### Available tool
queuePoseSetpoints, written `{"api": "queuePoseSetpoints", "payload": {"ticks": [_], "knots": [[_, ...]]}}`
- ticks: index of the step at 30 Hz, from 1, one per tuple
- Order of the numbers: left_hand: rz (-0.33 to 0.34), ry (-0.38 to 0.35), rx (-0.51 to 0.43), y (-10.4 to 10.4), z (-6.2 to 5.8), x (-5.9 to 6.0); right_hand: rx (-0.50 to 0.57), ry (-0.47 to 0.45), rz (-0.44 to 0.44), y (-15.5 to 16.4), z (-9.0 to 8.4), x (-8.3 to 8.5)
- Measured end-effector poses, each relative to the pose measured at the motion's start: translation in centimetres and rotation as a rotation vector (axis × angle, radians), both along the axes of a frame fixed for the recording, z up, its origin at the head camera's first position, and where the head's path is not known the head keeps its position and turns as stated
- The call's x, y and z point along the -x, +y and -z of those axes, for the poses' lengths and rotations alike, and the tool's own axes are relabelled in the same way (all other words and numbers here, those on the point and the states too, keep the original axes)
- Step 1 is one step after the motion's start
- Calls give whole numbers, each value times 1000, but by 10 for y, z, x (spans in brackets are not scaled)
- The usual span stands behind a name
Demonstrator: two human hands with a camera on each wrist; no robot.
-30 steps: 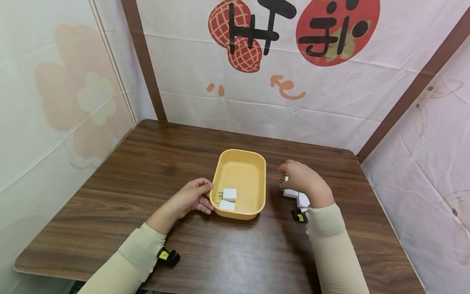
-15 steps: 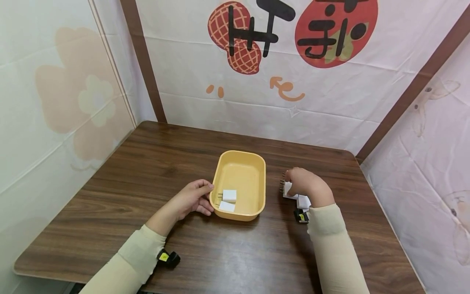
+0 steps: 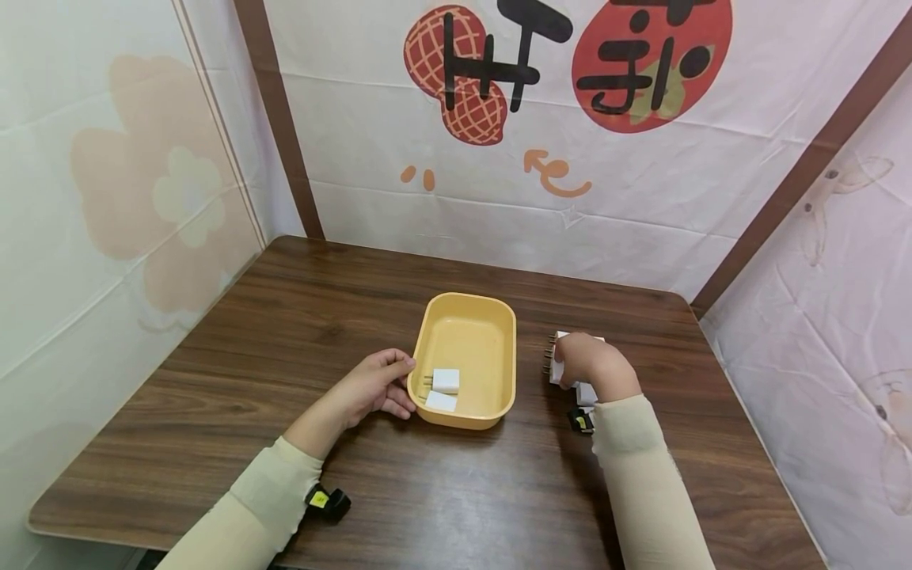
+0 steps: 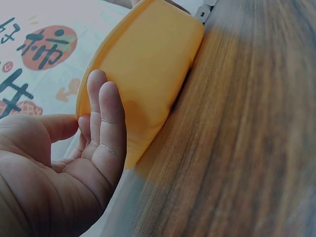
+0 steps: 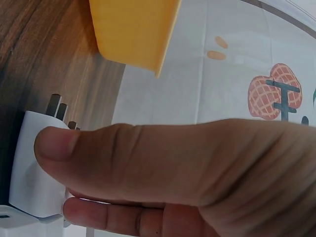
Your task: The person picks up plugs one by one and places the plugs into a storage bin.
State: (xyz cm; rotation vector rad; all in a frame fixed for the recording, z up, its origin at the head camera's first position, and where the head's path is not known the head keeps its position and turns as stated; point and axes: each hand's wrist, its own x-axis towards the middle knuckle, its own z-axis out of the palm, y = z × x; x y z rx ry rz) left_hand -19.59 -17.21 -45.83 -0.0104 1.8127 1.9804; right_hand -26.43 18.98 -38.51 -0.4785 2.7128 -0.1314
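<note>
A yellow rectangular tub (image 3: 466, 340) stands mid-table, with two white phone charger plugs (image 3: 445, 381) lying in its near left corner. My left hand (image 3: 378, 384) pinches the tub's left rim between thumb and finger; in the left wrist view its other fingers lie along the outer wall. To the right of the tub, several white charger plugs sit close together on the table, prongs pointing left. My right hand (image 3: 594, 364) is over this group and grips one white charger plug (image 5: 34, 168), thumb against its side. The hand partly hides the others.
The brown wooden table (image 3: 356, 301) reaches to a printed cloth wall (image 3: 442, 214) at the back. Cloth also hangs at the left and right sides. A black wrist camera strap (image 3: 328, 502) shows at the left sleeve, another (image 3: 582, 419) at the right.
My right hand has come down and a little nearer onto the group of charger plugs, its fingers now on one of them. My left hand and the tub stay in place.
</note>
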Motion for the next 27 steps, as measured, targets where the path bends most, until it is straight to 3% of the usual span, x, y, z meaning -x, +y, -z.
{"api": "queuePoseSetpoints", "payload": {"ticks": [27], "knots": [[1, -3, -11, 0, 3, 1, -73, 50, 47, -8, 10, 1]]}}
